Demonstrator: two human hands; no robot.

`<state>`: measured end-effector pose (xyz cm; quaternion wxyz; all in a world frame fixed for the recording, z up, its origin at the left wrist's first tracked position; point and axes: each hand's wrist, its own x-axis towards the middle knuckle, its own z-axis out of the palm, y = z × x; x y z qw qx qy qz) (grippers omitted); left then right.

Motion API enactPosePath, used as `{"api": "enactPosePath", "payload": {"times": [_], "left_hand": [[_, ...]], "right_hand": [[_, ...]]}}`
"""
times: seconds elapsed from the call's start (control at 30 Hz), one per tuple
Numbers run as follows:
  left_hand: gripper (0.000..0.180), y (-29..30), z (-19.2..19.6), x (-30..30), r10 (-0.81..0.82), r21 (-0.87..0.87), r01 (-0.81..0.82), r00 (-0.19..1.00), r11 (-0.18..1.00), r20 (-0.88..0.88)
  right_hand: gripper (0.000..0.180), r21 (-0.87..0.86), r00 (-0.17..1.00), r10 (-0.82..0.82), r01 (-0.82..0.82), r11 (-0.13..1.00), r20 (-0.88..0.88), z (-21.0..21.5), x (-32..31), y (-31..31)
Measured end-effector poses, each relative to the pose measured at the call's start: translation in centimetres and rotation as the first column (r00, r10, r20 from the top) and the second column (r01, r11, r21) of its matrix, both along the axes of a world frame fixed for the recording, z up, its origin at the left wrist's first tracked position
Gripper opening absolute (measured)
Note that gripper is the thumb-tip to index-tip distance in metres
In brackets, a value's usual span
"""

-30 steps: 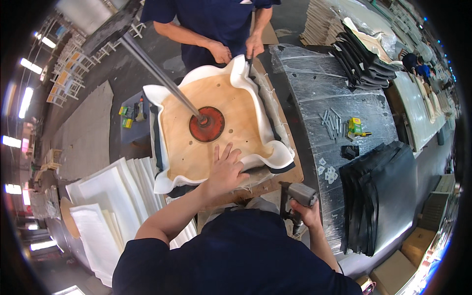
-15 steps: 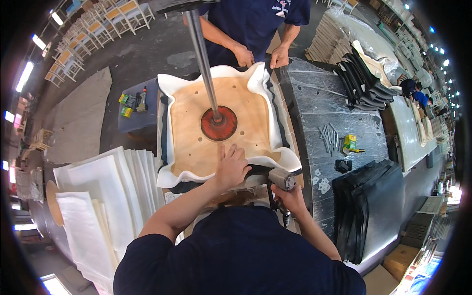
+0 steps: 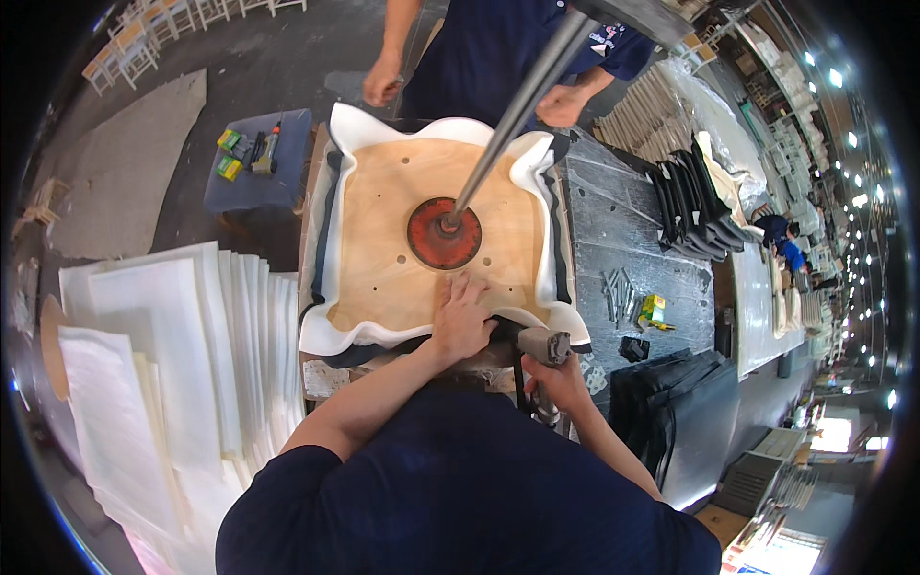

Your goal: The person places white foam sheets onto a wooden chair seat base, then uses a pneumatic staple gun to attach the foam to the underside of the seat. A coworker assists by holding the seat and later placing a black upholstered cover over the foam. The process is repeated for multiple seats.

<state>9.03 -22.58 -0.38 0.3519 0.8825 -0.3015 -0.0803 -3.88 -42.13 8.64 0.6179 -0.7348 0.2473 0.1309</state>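
Observation:
A square plywood panel lies in front of me, ringed by wavy white foam and a black covering folded up around its edges. My left hand rests on the panel's near edge, fingers stretched over the wood, its thumb by the black covering. In my right hand is a grey staple gun, its head beside the near right edge of the foam. A red round pad on a slanting metal rod meets the middle of the panel.
Across the panel stands a co-worker, both hands off it. White sheets are stacked at left, beyond them tools on a blue-grey stand. The right-hand table holds metal strips, a small box and black sheets.
The co-worker's hands have left the far edge and moved apart. The view has shifted, and the rod now slants to the upper right. My hands keep nearly the same places on the work.

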Motion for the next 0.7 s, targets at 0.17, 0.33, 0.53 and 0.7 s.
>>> {"api": "enactPosePath", "payload": {"times": [0.17, 0.33, 0.53, 0.7], "left_hand": [[0.024, -0.3, -0.7, 0.4, 0.043, -0.055, -0.045, 0.998, 0.997, -0.035], [0.024, -0.8, -0.6, 0.3, 0.051, -0.045, -0.055, 0.996, 0.997, -0.08], [0.024, -0.5, -1.3, 0.6, 0.034, -0.091, -0.039, 0.998, 0.995, -0.055], [0.023, -0.3, -0.5, 0.3, 0.039, -0.092, -0.042, 0.998, 0.995, -0.039]], "right_hand": [[0.038, -0.053, 0.99, -0.003, -0.004, 0.999, -0.141, 0.7, 4.1, 0.9], [0.039, -0.162, 0.96, -0.02, -0.027, 0.986, -0.28, 0.7, 6.0, 0.8], [0.041, -0.275, 0.942, -0.001, -0.097, 0.957, -0.336, 2.1, 8.0, 2.3], [0.038, -0.324, 0.942, -0.003, -0.113, 0.939, -0.337, 1.1, 7.6, 1.5]]}}
